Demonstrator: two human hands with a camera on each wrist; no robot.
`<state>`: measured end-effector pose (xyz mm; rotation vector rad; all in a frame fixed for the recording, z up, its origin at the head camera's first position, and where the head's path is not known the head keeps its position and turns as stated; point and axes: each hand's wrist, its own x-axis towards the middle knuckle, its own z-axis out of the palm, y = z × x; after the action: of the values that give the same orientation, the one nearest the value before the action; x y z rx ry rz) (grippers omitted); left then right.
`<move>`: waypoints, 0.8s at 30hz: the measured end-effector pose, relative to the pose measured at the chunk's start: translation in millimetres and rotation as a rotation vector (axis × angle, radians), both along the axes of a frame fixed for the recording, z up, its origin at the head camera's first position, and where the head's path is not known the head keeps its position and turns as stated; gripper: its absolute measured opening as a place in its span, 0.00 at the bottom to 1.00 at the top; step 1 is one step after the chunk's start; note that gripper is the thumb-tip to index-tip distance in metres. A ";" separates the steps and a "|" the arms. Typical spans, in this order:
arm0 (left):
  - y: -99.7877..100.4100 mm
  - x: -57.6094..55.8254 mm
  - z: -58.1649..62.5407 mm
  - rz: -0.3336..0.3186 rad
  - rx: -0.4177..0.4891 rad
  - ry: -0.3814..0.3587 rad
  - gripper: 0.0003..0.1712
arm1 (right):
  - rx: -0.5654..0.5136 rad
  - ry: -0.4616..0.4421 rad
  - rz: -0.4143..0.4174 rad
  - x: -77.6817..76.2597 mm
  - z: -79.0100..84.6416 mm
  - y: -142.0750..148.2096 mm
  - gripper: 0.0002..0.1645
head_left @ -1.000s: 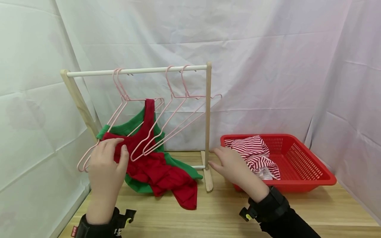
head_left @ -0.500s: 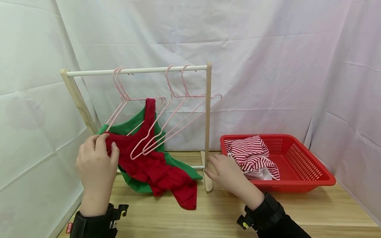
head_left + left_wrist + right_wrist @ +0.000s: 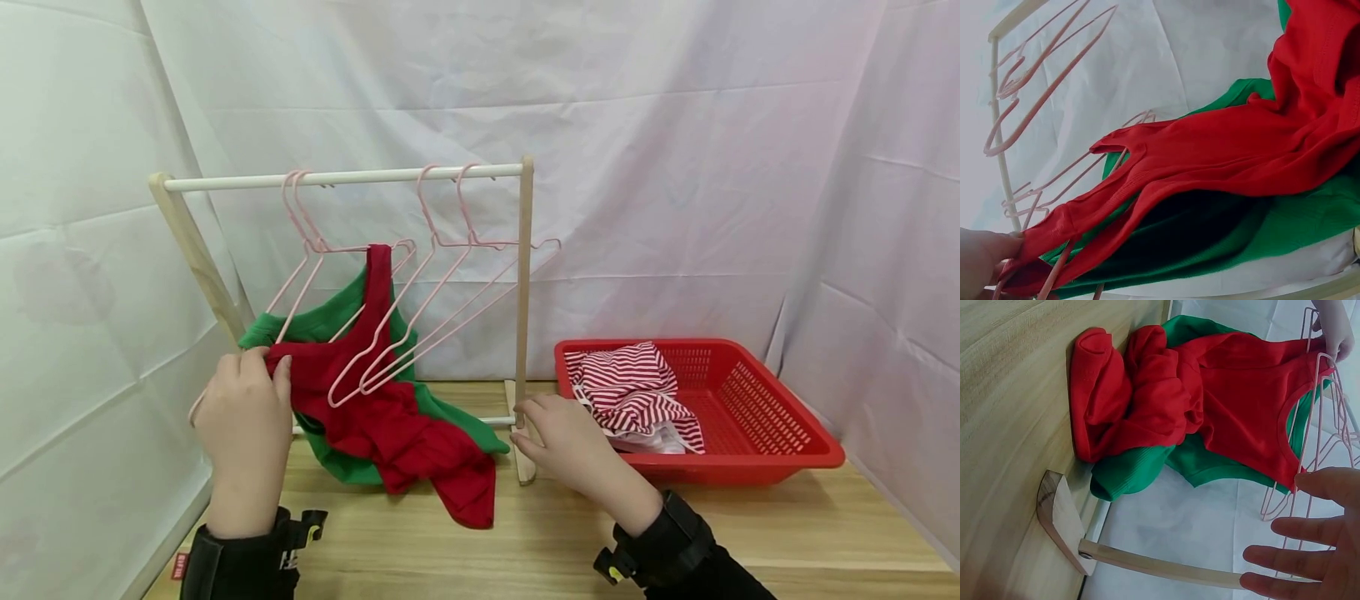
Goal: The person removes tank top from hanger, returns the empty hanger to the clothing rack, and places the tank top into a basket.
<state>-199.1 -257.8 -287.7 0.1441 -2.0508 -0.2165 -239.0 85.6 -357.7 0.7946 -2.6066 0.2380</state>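
Note:
My left hand (image 3: 251, 425) pinches the left shoulder strap of a red sleeveless top (image 3: 352, 408), by the lower end of a pink hanger (image 3: 297, 304). The left wrist view shows thumb and fingers on that red strap (image 3: 1047, 231), with pink wire passing through it. The other red strap lies over the hanger's far arm. Behind it hangs a green top (image 3: 300, 327) on another pink hanger. Both tops' lower parts spread onto the table. My right hand (image 3: 562, 437) hovers by the rack's right post, its fingers spread and holding nothing in the right wrist view.
The clothes rack has a white rail (image 3: 360, 177) and wooden posts (image 3: 523, 292). Two bare pink hangers (image 3: 431, 243) hang toward its right end, in front of the tops. On the right stands a red basket (image 3: 750, 461) with a red-and-white striped garment (image 3: 633, 383).
My left hand has moved left and down onto the red strap and now pinches it, drawing it slightly along the hanger. The right hand has lowered a little.

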 end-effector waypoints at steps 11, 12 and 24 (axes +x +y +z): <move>1.8 -2.3 -2.0 0.045 -0.053 -0.118 0.13 | 0.007 -0.016 -0.003 1.2 -0.4 0.2 0.23; 1.7 -2.7 -2.4 0.047 -0.059 -0.116 0.13 | 0.003 -0.018 -0.001 1.3 -0.1 0.0 0.23; 3.4 -3.7 2.2 -0.001 -0.016 -0.059 0.11 | -0.031 -0.014 0.008 0.8 7.7 -5.5 0.21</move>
<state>-202.8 -254.4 -285.5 0.1412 -2.1109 -0.1977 -238.3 80.0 -350.0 0.7957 -2.6072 0.2867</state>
